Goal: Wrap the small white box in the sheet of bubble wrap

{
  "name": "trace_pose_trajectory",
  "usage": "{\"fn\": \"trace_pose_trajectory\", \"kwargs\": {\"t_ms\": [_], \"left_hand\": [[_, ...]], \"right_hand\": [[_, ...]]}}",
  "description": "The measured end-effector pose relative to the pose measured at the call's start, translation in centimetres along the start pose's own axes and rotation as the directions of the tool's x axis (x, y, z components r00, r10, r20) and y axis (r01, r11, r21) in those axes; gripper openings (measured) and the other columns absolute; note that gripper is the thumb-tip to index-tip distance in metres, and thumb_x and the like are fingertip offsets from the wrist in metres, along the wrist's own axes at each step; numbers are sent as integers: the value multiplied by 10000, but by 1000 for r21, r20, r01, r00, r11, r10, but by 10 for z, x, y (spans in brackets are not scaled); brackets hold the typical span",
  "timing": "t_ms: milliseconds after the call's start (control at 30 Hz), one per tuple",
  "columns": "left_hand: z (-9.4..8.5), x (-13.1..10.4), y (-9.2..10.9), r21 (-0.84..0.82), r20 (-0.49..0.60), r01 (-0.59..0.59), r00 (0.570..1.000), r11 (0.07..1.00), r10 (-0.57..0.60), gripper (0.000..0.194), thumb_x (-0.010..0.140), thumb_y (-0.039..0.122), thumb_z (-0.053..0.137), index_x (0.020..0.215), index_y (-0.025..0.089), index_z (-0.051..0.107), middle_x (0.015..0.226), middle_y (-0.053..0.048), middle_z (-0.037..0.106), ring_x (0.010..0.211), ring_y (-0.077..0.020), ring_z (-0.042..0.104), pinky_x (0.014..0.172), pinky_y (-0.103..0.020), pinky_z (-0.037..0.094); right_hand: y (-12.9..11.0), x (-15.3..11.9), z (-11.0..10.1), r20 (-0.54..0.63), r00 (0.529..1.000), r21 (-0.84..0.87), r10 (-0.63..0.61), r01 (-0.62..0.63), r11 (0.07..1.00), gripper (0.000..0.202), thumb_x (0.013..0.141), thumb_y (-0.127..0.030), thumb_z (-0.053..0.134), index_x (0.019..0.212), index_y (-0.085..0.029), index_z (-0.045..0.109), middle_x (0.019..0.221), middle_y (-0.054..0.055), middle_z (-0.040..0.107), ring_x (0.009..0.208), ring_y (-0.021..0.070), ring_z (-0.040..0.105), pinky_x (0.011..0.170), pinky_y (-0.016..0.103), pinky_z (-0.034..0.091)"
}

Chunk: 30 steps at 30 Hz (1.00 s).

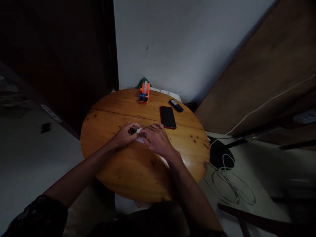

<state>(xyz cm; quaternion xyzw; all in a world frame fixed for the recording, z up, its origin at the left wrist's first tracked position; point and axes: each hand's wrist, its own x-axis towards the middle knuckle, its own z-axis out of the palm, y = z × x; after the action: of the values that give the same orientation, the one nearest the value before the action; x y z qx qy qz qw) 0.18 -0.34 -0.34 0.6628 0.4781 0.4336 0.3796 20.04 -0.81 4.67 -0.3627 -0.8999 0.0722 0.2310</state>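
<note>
Both my hands meet over the middle of a round wooden table (138, 177). Between them is a small white piece (139, 139), perhaps paper, mostly covered by my fingers. My left hand (126, 134) is closed, thumb and fingers pinching the white piece from its left side. From the right, my right hand (158, 139) curls over the same piece, thumb and fingers drawn together on it. What else the fingers cover is too dark to make out. Just beyond my right hand lies a black tablet or large phone (168, 117) with a red edge.
An orange tape dispenser (144, 92) stands at the table's far edge, near a green bag (143, 81). A small black handset (176, 105) lies at the far right. The wall (177, 42) rises behind. A coiled white cable (229, 184) lies on the floor at right.
</note>
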Motion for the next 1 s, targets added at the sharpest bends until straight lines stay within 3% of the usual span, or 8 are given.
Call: {"fn": "trace_pose_trajectory", "kwargs": {"t_ms": [200,367,567,667,733,800,900,1000], "left_hand": [[-3,-2,2,93,-11,-86,996,992,87,276,776,363,691,1000,200,686,1046,-56,623,883,-180,600,778,-299,481],[-7,-3,4,74,31,-82,996,994,80,299,765,350,684,1024,201,685,1116,-72,605,983,-212,608,839,-323,499],[-9,-4,4,18,60,-70,996,997,68,324,725,260,643,1041,198,682,1183,-77,583,1000,-202,606,801,-294,512],[-9,-3,1,26,57,-68,996,997,67,330,709,251,638,1032,193,678,1192,-77,589,994,-197,607,802,-296,517],[-9,-2,-1,37,55,-71,996,997,69,341,702,247,632,1035,197,678,1205,-75,593,999,-198,606,809,-302,517],[-9,-2,-1,39,61,-73,996,997,71,353,694,256,637,1040,202,684,1240,-77,586,1013,-202,605,817,-306,515],[-12,-2,0,10,71,-71,995,997,70,360,679,278,661,1030,211,702,1319,-81,556,1065,-219,598,871,-331,506],[-15,-1,0,-83,46,-14,999,996,18,416,662,312,685,1065,213,710,1360,-83,548,1077,-237,599,920,-363,494]], "right_hand": [[17,-4,-8,-251,948,238,195,-135,962,192,882,-211,575,1000,-243,724,972,32,765,952,236,661,918,407,454],[28,-4,-5,-151,974,235,167,-129,963,223,875,-211,581,1016,-242,751,1078,56,746,1052,253,653,955,432,459],[19,-4,4,-26,998,168,63,-58,984,237,920,-264,634,1112,-246,771,1280,101,672,1191,265,602,1023,454,442],[18,-2,9,-5,999,83,38,-37,996,239,918,-211,629,1104,-232,777,1259,121,690,1198,278,591,1026,485,430],[21,-1,11,-7,1000,139,28,-27,990,223,905,-192,637,1066,-232,787,1230,116,705,1172,268,610,1014,475,444],[26,0,12,-21,999,319,35,-27,947,176,889,-217,660,999,-234,797,1198,100,714,1130,244,640,988,433,474],[32,0,10,-125,980,621,157,-46,782,141,883,-307,672,894,-237,794,1152,71,723,1106,221,660,971,389,493],[36,1,6,-236,900,774,366,-53,630,160,864,-357,671,825,-238,770,1088,47,740,1058,209,665,966,384,492]]}}
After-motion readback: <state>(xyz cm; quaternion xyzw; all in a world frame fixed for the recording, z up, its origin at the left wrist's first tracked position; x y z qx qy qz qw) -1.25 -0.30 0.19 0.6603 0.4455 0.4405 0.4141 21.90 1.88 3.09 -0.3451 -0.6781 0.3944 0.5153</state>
